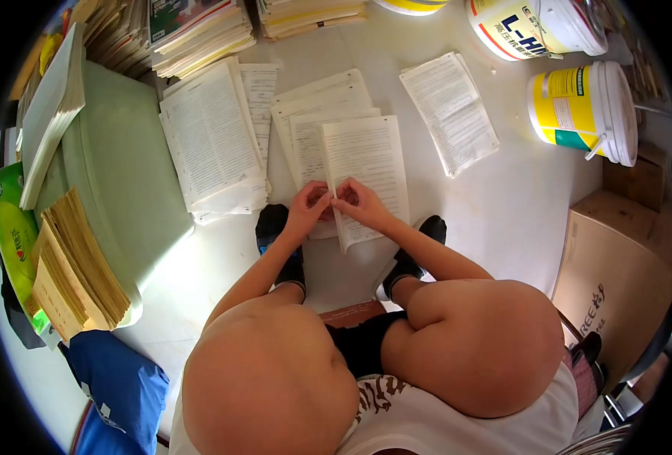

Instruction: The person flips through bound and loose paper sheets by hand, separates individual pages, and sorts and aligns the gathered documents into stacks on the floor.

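Above the floor (pixel 495 220), left hand (pixel 313 200) and right hand (pixel 357 201) pinch printed sheets (pixel 368 155), seemingly aligning edges; next calls for steady pressure.

At the right, a white plastic bucket with a yellow label (pixel 582 110) sits near a second bucket bearing large dark lettering (pixel 529 29), with a cardboard carton (pixel 616 265). At the left are a green plastic package (pixel 15 239) and blue fabric (pixel 119 383).
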The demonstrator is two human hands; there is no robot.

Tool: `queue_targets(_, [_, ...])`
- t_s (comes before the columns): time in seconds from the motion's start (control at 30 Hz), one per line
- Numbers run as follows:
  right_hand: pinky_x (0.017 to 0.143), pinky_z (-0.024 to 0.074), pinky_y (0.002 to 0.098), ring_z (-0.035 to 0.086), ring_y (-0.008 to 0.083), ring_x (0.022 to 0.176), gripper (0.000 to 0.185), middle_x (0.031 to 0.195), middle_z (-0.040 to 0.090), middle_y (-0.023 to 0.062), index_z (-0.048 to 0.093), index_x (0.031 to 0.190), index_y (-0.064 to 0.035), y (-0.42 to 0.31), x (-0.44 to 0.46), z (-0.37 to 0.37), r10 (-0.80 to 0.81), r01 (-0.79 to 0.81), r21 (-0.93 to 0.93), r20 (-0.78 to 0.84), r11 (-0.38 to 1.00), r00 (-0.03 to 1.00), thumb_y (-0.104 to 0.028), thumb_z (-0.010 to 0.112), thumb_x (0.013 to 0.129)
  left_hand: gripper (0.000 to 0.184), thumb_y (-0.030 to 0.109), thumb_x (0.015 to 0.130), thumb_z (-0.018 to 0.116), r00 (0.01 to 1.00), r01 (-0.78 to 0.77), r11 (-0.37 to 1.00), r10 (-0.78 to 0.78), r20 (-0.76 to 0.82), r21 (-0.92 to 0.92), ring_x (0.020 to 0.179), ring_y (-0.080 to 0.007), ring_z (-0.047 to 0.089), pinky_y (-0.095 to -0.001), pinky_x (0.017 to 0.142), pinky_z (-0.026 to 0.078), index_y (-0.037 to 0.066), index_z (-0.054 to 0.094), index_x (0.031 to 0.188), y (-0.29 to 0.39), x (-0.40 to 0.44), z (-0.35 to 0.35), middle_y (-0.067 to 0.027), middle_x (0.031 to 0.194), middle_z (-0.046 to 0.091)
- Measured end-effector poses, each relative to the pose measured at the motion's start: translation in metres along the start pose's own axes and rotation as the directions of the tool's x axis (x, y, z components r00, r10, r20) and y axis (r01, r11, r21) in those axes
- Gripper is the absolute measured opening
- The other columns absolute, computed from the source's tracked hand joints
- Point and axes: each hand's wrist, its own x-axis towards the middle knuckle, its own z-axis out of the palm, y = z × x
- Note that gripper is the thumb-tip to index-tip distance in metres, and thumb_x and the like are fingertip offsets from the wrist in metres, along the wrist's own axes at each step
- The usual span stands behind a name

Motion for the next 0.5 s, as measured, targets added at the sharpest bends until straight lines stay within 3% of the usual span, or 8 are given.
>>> queue_targets(0.13, [0.067,0.0511,0.0276,0.060,0.0105,0.073,0.031,0.083,0.064,0.0024,0.060,0.103,-0.0037,0.0063,0.0007,-0.0007,0.012,-0.015,0.103,0.029,0.995,1.000,-0.028,0.077,0.093,0.029,0.020,0.101,0.067,1.000,-0.015,1.000,0.015,0.000,-0.010,0.084,-0.0136,0.070,-0.0283,0.069,0.061,0.003,0.059,0.124,-0.0005,0.0004,0.0009,-0.0073,0.101,0.070])
queue_targets(0.5, [0.069,0.0507,0.0268,0.058,0.0098,0.076,0.036,0.086,0.060,0.0007,0.057,0.104,-0.0051,0.0013,-0.0035,-0.0040,0.029,-0.033,0.068,0.049,0.997,0.998,-0.024,0.082,0.088,0.029,0.019,0.100,0.069,1.000,0.009,1.000,-0.009,0.009,-0.012,0.085,-0.0134,0.069,-0.0281,0.072,0.061,0.002,0.061,0.122,0.0018,0.0000,0.0002,-0.0075,0.101,0.070])
